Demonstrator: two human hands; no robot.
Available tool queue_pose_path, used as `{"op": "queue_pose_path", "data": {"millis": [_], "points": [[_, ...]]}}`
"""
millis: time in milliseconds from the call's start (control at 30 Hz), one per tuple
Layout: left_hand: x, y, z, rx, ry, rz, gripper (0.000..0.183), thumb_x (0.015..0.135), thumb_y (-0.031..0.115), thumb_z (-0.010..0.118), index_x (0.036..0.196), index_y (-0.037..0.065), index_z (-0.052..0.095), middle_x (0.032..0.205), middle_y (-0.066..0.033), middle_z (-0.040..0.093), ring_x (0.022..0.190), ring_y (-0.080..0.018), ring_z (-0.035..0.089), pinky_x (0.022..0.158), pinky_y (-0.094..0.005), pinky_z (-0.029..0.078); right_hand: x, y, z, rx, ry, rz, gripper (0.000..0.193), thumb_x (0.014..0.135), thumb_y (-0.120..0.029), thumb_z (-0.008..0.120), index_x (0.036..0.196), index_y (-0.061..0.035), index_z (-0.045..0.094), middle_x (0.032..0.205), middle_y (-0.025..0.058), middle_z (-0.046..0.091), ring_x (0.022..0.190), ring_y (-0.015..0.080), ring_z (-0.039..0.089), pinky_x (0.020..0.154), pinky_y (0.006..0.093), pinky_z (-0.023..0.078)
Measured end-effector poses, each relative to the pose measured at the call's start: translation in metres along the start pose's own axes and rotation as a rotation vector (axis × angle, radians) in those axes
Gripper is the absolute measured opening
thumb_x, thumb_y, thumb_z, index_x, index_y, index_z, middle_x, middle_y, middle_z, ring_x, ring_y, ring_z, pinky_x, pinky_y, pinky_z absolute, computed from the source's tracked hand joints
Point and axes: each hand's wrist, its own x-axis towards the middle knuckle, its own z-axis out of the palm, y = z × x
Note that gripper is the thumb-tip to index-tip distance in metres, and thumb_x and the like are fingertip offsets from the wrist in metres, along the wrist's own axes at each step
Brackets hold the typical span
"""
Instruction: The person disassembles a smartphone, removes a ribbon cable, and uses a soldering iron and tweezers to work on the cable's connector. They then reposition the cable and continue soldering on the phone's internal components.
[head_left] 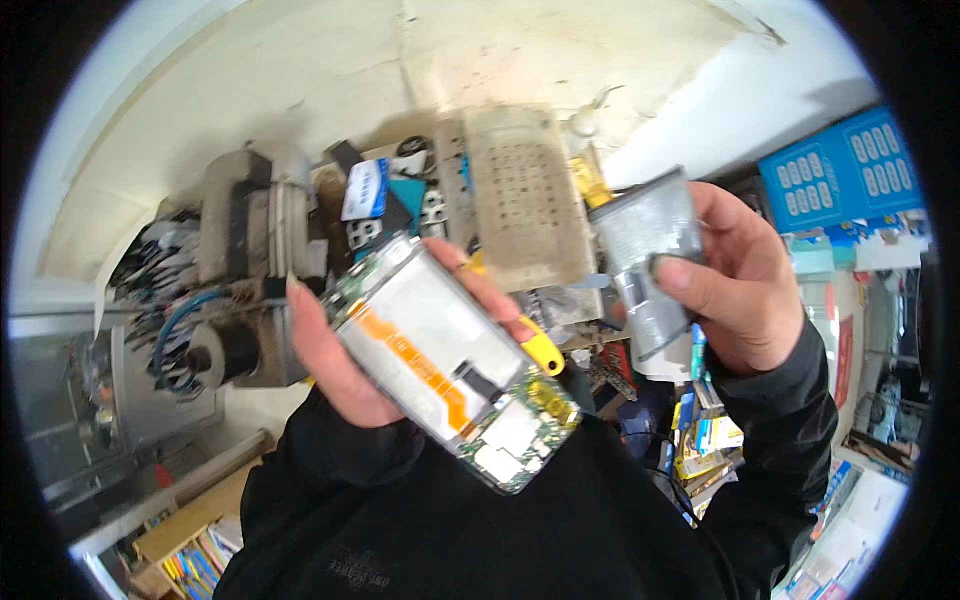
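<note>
While the left hand [350, 377] curls round the opened phone [436, 326], the right hand [748, 285] pinches a grey slab [645, 238].

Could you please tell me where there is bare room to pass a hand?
A gap appears open between the opened silver-framed rectangular phone in the left hand and the flat grey rectangular piece in the right hand. It is crowded beside the grey rounded machine and among the yellow-and-white cardboard boxes.

L hand [352, 382] grips opened phone [425, 340], tilted, ctr of frame; orange flex [412, 362] runs diag. across it, circuit board [513, 430] at its lower R end. R hand [742, 285], R of ctr, pinches grey slab [645, 245], apart from phone. Beige panel [558, 235] top ctr; blue panel [835, 165] upper R.
</note>
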Motion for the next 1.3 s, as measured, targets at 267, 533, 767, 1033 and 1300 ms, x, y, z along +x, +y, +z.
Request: {"op": "queue_pose_path", "data": {"millis": [267, 533, 767, 1033, 1300], "points": [[0.0, -0.003, 0.015, -0.056, 0.044, -0.013, 0.119, 0.069, 0.097, 0.018, 0.13, -0.002, 0.042, 0.108, -0.027, 0.064, 0.098, -0.0408, 0.065, 0.086, -0.0536, 0.052, -0.042, 0.034, -0.027, 0.164, 0.203, -0.071, 0.041, 0.091, -0.006, 0.06, 0.129, 0.0031, 0.047, 0.107, 0.0208, 0.067, 0.086, 0.0291, 0.071, 0.077, 0.0397, 0.06], [0.005, -0.029, 0.019, -0.025, -0.106, -0.038, 0.124, 0.067, 0.099, 0.016, 0.137, -0.002, 0.032, 0.111, -0.0287, 0.061, 0.101, -0.0436, 0.064, 0.083, -0.0576, 0.052, -0.111, 0.078, -0.06, 0.418, 0.366, 0.023, 0.047, 0.088, -0.016, 0.062, 0.129, 0.0006, 0.046, 0.106, 0.0208, 0.065, 0.089, 0.0291, 0.069, 0.077, 0.0387, 0.059], [0.01, -0.055, 0.031, -0.028, -0.163, -0.079, 0.125, 0.069, 0.097, 0.014, 0.141, -0.005, 0.029, 0.11, -0.0319, 0.06, 0.099, -0.0435, 0.065, 0.082, -0.0557, 0.055, -0.154, 0.131, -0.068, 0.635, 0.299, 0.016, 0.054, 0.084, -0.018, 0.067, 0.129, 0.0034, 0.045, 0.105, 0.0244, 0.063, 0.089, 0.0303, 0.066, 0.071, 0.0382, 0.058], [0.017, -0.077, 0.044, 0.041, -0.214, -0.163, 0.125, 0.071, 0.095, 0.017, 0.142, -0.008, 0.026, 0.11, -0.0355, 0.059, 0.098, -0.0452, 0.065, 0.081, -0.0561, 0.055, -0.175, 0.157, -0.063, 0.712, 0.37, 0.038, 0.056, 0.084, -0.019, 0.067, 0.129, 0.0011, 0.042, 0.099, 0.0265, 0.064, 0.076, 0.0356, 0.069, 0.064, 0.0403, 0.06], [0.019, -0.093, 0.061, 0.089, -0.163, -0.145, 0.125, 0.072, 0.094, 0.026, 0.142, -0.011, 0.023, 0.108, -0.0374, 0.058, 0.097, -0.0466, 0.066, 0.078, -0.0572, 0.056, -0.192, 0.168, -0.07, 0.742, 0.391, 0.014, 0.054, 0.084, -0.02, 0.067, 0.127, 0.0016, 0.043, 0.099, 0.0258, 0.064, 0.077, 0.0348, 0.069, 0.068, 0.0407, 0.059]]}}
